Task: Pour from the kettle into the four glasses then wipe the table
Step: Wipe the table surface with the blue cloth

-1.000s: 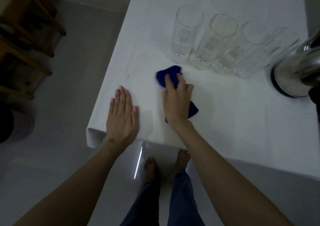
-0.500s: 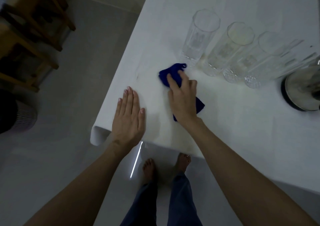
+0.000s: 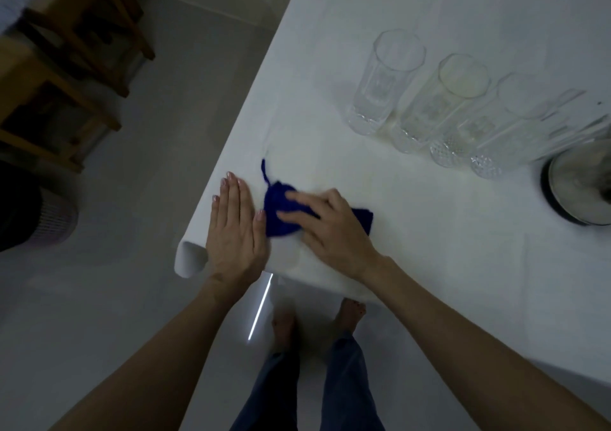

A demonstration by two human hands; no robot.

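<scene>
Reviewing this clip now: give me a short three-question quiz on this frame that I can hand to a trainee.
1. True or false: the left hand lies flat on the table near its corner.
2. Which thing does the right hand press down? A) a glass B) the blue cloth C) the kettle
3. How many glasses stand in the row, and which end of it is the kettle at?

Key
1. True; it lies palm down with fingers together.
2. B; the cloth lies under the right hand, beside the left hand's thumb.
3. Four; the kettle stands at the right end, partly cut off by the frame edge.
</scene>
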